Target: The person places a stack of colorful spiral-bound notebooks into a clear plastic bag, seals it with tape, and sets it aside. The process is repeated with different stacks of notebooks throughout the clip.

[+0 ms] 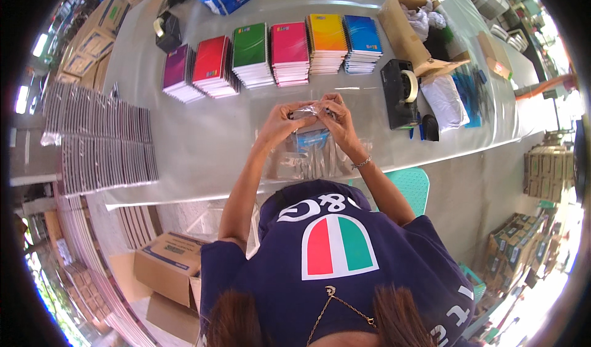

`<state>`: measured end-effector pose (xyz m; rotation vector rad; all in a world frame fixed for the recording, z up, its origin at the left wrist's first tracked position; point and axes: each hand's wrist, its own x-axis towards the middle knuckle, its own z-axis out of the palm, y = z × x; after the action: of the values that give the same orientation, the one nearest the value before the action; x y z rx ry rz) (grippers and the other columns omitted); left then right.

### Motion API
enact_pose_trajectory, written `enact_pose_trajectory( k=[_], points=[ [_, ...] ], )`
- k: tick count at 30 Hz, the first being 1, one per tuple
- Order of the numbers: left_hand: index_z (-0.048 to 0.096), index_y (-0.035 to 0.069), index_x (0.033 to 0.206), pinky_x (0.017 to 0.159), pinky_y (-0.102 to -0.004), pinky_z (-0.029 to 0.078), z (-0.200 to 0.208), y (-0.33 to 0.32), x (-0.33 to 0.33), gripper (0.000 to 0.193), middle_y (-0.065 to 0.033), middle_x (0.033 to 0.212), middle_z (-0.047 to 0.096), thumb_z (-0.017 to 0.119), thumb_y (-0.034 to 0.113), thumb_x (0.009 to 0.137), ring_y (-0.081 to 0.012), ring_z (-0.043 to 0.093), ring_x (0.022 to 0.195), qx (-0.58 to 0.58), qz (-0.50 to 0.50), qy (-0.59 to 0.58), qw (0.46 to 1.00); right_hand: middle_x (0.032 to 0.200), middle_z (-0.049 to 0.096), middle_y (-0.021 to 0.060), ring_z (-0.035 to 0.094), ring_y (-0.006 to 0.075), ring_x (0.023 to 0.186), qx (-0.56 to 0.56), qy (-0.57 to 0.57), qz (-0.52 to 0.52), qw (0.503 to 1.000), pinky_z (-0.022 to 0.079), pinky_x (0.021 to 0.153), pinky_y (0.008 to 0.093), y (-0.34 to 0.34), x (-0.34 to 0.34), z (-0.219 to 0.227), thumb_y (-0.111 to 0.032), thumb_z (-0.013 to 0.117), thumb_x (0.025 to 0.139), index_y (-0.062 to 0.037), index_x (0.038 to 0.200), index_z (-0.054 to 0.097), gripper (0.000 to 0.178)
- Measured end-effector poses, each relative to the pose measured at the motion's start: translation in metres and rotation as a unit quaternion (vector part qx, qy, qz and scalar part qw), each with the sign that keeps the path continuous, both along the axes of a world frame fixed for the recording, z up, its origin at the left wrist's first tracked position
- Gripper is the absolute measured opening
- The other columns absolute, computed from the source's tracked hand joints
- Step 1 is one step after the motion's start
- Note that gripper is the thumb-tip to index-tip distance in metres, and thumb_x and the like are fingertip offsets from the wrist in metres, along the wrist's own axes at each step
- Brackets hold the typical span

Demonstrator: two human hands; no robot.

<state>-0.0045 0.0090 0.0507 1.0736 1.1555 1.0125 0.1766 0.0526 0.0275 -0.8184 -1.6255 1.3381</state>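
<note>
At the near middle of the table, my left hand (282, 125) and my right hand (340, 126) come together over a clear plastic bag (298, 165). Both hands are closed, their fingers pinching the gathered, shiny film at its upper part. A blue patch (313, 139) shows through or on the plastic just below my fingers; what it belongs to I cannot make out. Beyond my hands stands a row of spiral notebook stacks: purple (176, 65), red (210, 59), green (250, 45), pink (290, 43), yellow (327, 33) and blue (362, 34).
A black tape dispenser (391, 94) stands right of my hands, beside a white plastic package (444, 102) and an open cardboard box (397, 30). Another tape dispenser (167, 32) is at the far left. Tall notebook piles (108, 162) line the left edge. A green stool (409, 187) is below the table.
</note>
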Motion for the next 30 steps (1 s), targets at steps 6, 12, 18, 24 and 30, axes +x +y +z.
enact_pose_trajectory(
  k=[6,12,18,24,30],
  points=[
    [0.069,0.002,0.118,0.079,-0.023,0.051,-0.003,0.003,-0.002,0.037,-0.0032,0.1,0.071,0.076,0.012,0.083,-0.0066,0.062,0.088,-0.036,0.006,0.014,0.999,0.11,0.059,0.0084,0.055,0.0222,0.104,0.264,-0.184,0.001,0.947,0.042,0.095,0.0369,0.019,0.006,0.025,-0.01,0.074,0.079,-0.0078,0.101,0.072,0.022],
    [0.068,0.002,0.119,0.077,-0.0237,0.051,-0.019,0.0,-0.002,0.039,-0.0033,0.099,0.072,0.076,0.013,0.083,-0.0069,0.063,0.086,0.005,0.017,-0.052,0.998,0.094,0.068,0.002,0.059,0.0214,0.098,0.175,-0.132,-0.041,0.975,0.042,0.093,0.0371,0.004,0.0,0.063,-0.011,0.074,0.079,-0.0098,0.095,0.075,0.016],
    [0.066,0.002,0.122,0.079,-0.0239,0.051,-0.01,0.001,-0.005,0.041,-0.0044,0.103,0.072,0.075,0.012,0.083,-0.0073,0.063,0.089,-0.02,-0.01,0.022,1.0,0.104,0.068,0.0062,0.06,0.0232,0.1,0.214,-0.142,0.061,0.965,0.046,0.092,0.0364,0.021,0.004,0.042,-0.012,0.077,0.076,-0.0111,0.109,0.072,0.033],
    [0.067,0.002,0.119,0.079,-0.0226,0.05,-0.01,0.001,-0.002,0.036,-0.0026,0.102,0.071,0.073,0.009,0.084,-0.0062,0.063,0.089,-0.035,0.015,-0.045,0.998,0.109,0.068,0.0081,0.061,0.0168,0.102,-0.081,-0.073,0.079,0.991,0.046,0.098,0.0341,0.021,0.014,0.04,-0.009,0.075,0.081,-0.0017,0.114,0.069,0.034],
    [0.067,0.002,0.118,0.081,-0.0225,0.05,-0.006,-0.001,-0.001,0.034,-0.0009,0.103,0.071,0.07,0.008,0.085,-0.0067,0.063,0.09,-0.03,0.012,-0.055,0.998,0.108,0.064,0.0035,0.06,0.0096,0.098,-0.162,-0.021,0.101,0.981,0.049,0.086,0.0239,0.025,0.018,0.012,-0.007,0.074,0.084,0.0018,0.115,0.068,0.032]
  ],
)
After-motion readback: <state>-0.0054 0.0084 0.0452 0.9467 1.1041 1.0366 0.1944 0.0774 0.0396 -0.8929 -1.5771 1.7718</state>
